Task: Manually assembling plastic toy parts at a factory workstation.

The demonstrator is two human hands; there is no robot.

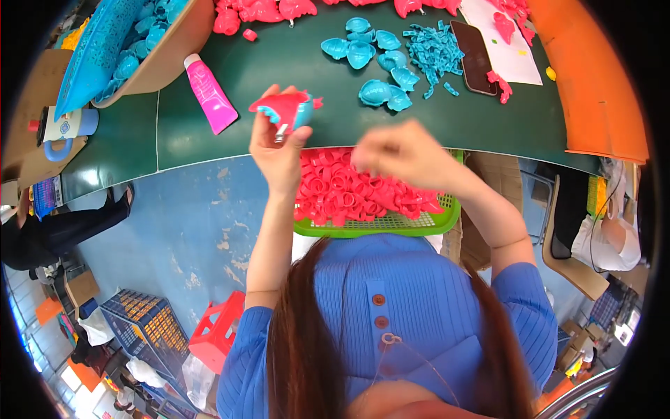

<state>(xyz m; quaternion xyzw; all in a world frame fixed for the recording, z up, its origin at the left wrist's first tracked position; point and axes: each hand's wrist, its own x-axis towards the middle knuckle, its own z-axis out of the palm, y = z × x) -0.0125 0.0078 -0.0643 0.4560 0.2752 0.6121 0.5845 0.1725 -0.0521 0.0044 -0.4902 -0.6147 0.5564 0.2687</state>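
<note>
Nearest us, our lap carries a green mesh basket point(412, 225) heaped with pink plastic rings point(335, 188), hard against the near edge of the dark green table point(279, 63). Farther off lie turquoise shell halves point(363, 52). Our left hand point(279, 143) is raised, wrist upright, fingers closed round a small pink-and-turquoise toy piece point(287, 108) above the table edge; it looks light, stiff and smooth, best pinched by its rim. Our right hand point(398, 153) hovers over the rings, blurred, so we cannot tell whether it holds anything.
</note>
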